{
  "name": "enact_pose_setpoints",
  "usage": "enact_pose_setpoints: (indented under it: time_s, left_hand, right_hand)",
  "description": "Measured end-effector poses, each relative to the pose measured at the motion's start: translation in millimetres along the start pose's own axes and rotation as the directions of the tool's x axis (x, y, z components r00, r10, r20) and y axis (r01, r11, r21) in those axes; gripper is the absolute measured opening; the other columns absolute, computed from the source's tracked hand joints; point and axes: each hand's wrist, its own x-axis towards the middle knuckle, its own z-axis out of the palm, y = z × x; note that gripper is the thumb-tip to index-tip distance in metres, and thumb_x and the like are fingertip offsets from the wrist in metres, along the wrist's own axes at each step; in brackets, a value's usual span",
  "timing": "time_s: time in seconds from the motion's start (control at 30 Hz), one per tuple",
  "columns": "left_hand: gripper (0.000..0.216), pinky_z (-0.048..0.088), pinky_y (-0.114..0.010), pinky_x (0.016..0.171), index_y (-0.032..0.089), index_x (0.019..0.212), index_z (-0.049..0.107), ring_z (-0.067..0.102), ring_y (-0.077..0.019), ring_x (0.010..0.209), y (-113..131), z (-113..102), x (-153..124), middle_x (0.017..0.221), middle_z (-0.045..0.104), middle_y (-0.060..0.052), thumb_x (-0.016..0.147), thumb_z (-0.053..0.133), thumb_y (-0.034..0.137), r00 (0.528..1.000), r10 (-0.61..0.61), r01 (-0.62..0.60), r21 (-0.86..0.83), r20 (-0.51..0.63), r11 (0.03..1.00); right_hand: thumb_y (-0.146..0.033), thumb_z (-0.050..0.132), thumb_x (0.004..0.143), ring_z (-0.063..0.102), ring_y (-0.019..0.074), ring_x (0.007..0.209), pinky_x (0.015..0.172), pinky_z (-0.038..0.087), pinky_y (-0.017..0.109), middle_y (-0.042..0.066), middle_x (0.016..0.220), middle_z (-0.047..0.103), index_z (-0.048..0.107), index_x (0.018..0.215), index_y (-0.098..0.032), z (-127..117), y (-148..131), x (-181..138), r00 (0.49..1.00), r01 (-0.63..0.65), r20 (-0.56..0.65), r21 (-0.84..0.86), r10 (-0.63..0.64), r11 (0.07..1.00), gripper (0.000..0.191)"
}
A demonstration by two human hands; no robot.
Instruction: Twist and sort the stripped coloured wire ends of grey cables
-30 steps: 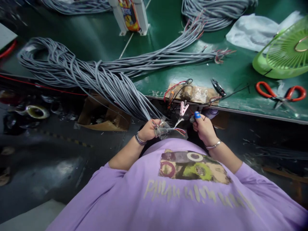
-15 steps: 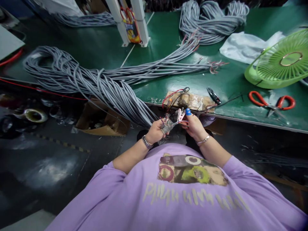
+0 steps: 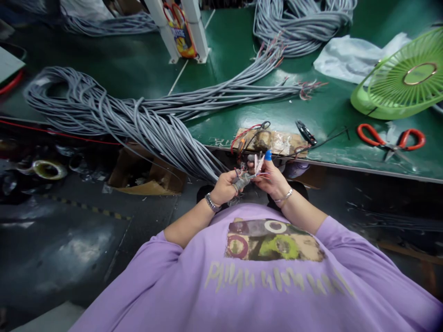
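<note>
My left hand (image 3: pixel 225 186) is closed round the end of a grey cable (image 3: pixel 242 180) whose thin coloured wires fan out to the right. My right hand (image 3: pixel 273 179) is closed on those wire ends, with a blue cap on one fingertip (image 3: pixel 268 155), and a pink clip (image 3: pixel 258 162) sticks up beside it. Both hands sit just below the front edge of the green table (image 3: pixel 332 110). A thick bundle of grey cables (image 3: pixel 145 117) runs from the table down to my left hand.
On the table lie a green fan (image 3: pixel 403 85), red-handled scissors (image 3: pixel 391 137), black cutters (image 3: pixel 305 132), a taped pad with red and black wires (image 3: pixel 273 139), white plastic (image 3: pixel 349 53) and more cable coils (image 3: pixel 301 20). A cardboard box (image 3: pixel 145 170) and tape rolls (image 3: pixel 48 168) sit below left.
My right hand has moved left and up to meet the left hand at the wire ends. Both hands rose closer to the table edge.
</note>
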Motion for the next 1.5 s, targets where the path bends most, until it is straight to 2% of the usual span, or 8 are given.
enact_pose_setpoints:
  time_s: [0.2, 0.33, 0.6, 0.73, 0.9, 1.2, 1.37, 1.5]
  left_hand:
    - [0.045, 0.032, -0.018, 0.041, 0.014, 0.074, 0.063, 0.040, -0.0036, 0.040, 2, 2, 0, 0.049, 0.052, 0.006, 0.069, 0.080, 0.056, 0.999, 0.040, -0.041, 0.045, 0.031, 0.998]
    - [0.047, 0.032, -0.018, 0.042, 0.013, 0.074, 0.064, 0.040, -0.0036, 0.041, 4, 1, -1, 0.049, 0.051, 0.006, 0.072, 0.078, 0.058, 0.998, 0.053, -0.056, 0.064, 0.045, 0.996]
    - [0.050, 0.030, -0.018, 0.039, 0.013, 0.071, 0.064, 0.037, -0.0035, 0.038, 4, -10, -9, 0.047, 0.051, 0.004, 0.070, 0.079, 0.061, 0.988, 0.022, -0.021, -0.008, 0.153, 1.000]
    - [0.045, 0.036, -0.019, 0.045, 0.011, 0.071, 0.068, 0.043, -0.0053, 0.045, 3, -17, -22, 0.053, 0.055, 0.001, 0.069, 0.084, 0.053, 0.972, 0.060, -0.056, -0.024, 0.228, 0.998]
    - [0.041, 0.039, -0.019, 0.048, 0.012, 0.076, 0.071, 0.045, -0.0067, 0.049, 1, -21, -32, 0.054, 0.055, 0.001, 0.070, 0.083, 0.051, 0.977, 0.076, -0.075, -0.012, 0.202, 0.997]
    - [0.044, 0.036, -0.019, 0.044, 0.012, 0.067, 0.062, 0.041, -0.0042, 0.043, -6, -15, -24, 0.052, 0.053, 0.003, 0.072, 0.081, 0.052, 0.982, 0.108, -0.095, -0.095, 0.152, 0.991]
    - [0.048, 0.035, -0.017, 0.041, 0.012, 0.069, 0.062, 0.043, -0.0038, 0.042, -5, -14, -19, 0.051, 0.053, 0.003, 0.074, 0.079, 0.057, 0.991, 0.072, -0.069, -0.032, 0.110, 0.997]
    - [0.051, 0.035, -0.017, 0.041, 0.013, 0.071, 0.061, 0.042, -0.0036, 0.041, -3, -9, -11, 0.051, 0.053, 0.004, 0.072, 0.078, 0.061, 0.995, 0.067, -0.064, -0.048, 0.071, 0.997]
  right_hand:
    - [-0.075, 0.068, 0.076, 0.042, 0.0069, 0.041, 0.037, 0.031, 0.020, -0.002, 0.057, 0.060, 0.056, 0.075, -0.020, 4, 3, 3, 0.997, 0.022, -0.078, 0.009, -0.022, 1.000, 0.057]
    - [-0.078, 0.066, 0.075, 0.043, 0.0073, 0.044, 0.040, 0.036, 0.021, -0.002, 0.061, 0.061, 0.055, 0.075, -0.020, 3, 6, 4, 0.998, 0.016, -0.060, 0.033, -0.014, 0.999, 0.059]
    - [-0.084, 0.053, 0.079, 0.042, 0.0071, 0.046, 0.039, 0.031, 0.020, 0.002, 0.070, 0.065, 0.058, 0.078, -0.019, -8, 9, -1, 0.998, 0.013, 0.057, 0.004, -0.014, 1.000, 0.065]
    - [-0.081, 0.058, 0.078, 0.037, 0.0061, 0.046, 0.036, 0.020, 0.018, 0.001, 0.070, 0.064, 0.059, 0.079, -0.019, -17, 10, -7, 0.997, -0.028, 0.066, 0.025, 0.026, 0.999, 0.062]
    - [-0.078, 0.062, 0.078, 0.034, 0.0056, 0.046, 0.036, 0.017, 0.016, 0.000, 0.069, 0.062, 0.058, 0.078, -0.019, -27, 9, -15, 0.995, -0.053, 0.083, 0.043, 0.049, 0.998, 0.060]
    - [-0.074, 0.065, 0.079, 0.032, 0.0046, 0.044, 0.035, 0.016, 0.016, 0.000, 0.070, 0.064, 0.060, 0.080, -0.018, -32, 4, -18, 0.993, -0.059, 0.101, 0.003, 0.059, 0.998, 0.056]
    - [-0.080, 0.061, 0.077, 0.031, 0.0043, 0.043, 0.035, 0.013, 0.019, 0.001, 0.069, 0.063, 0.063, 0.083, -0.016, -24, -2, -11, 0.989, 0.002, 0.148, -0.117, 0.016, 0.993, 0.065]
    - [-0.078, 0.067, 0.073, 0.028, 0.0046, 0.042, 0.037, 0.015, 0.021, -0.003, 0.054, 0.050, 0.059, 0.071, -0.016, -13, -6, -6, 0.986, 0.109, 0.150, -0.218, -0.077, 0.970, 0.062]
